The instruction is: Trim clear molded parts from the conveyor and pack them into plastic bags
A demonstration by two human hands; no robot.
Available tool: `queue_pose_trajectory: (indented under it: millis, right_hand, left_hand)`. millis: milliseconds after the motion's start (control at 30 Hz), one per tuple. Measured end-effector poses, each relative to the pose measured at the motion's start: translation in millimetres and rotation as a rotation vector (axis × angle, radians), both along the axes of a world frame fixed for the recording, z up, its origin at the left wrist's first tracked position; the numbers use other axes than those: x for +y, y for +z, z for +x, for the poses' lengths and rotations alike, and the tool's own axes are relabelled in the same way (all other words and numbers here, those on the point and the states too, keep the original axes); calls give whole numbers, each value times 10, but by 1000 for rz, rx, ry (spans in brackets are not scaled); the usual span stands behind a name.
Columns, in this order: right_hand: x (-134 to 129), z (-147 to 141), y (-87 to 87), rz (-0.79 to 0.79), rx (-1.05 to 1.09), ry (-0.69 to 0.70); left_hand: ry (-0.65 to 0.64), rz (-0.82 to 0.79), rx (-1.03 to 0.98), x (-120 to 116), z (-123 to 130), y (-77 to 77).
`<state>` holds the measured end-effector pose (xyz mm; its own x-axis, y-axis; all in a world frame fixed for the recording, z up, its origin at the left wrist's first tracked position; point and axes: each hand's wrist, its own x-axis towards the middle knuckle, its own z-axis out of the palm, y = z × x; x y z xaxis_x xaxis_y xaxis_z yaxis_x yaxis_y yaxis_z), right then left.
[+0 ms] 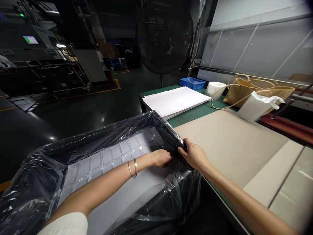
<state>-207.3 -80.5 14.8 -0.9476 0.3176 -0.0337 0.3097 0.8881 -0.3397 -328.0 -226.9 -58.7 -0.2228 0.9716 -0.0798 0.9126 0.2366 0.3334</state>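
Note:
A large black bin lined with clear plastic film stands in front of me. Inside lies a translucent sheet of rectangular trays in rows, with a smooth pale sheet nearer me. My left hand, bangles on its wrist, reaches inside by the right wall. Its fingers are curled, and what they hold, if anything, is hidden. At the right rim, my right hand grips the film-covered edge, thumb on the inner side.
Right of the bin is a green table with a white paper stack, beige board, blue basket, white roll, woven bag and white plastic bag. Machines stand across the dark floor.

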Motion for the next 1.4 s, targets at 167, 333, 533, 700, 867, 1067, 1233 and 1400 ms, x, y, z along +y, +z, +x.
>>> queue_pose_trajectory:
  millis: [167, 333, 533, 700, 867, 1067, 1233, 1400]
  right_hand:
    - [2, -4, -5, -7, -10, -12]
    - [7, -15, -15, -7, -14, -34]
    - [10, -14, -19, -17, -10, -41]
    - [3, -18, -14, -24, -10, -49]
    - [9, -22, -21, -28, -17, -50]
    - [25, -28, -34, -27, -19, -46]
    - [30, -31, -34, -39, -25, -46]
    - [26, -17, -13, -50, -29, -46]
  left_hand:
    - [-187, -58, 88, -23, -57, 85]
    - [-237, -25, 136, -128, -86, 165]
    - [-322, -26, 197, -399, -36, 240]
    - [-389, -96, 305, -503, 71, 153]
    - [-370, -120, 369, -370, 114, 158]
    - [-388, -117, 332, -295, 89, 289]
    - [-292, -75, 325, -627, 66, 366]
    - [-316, -108, 312, -818, 129, 365]
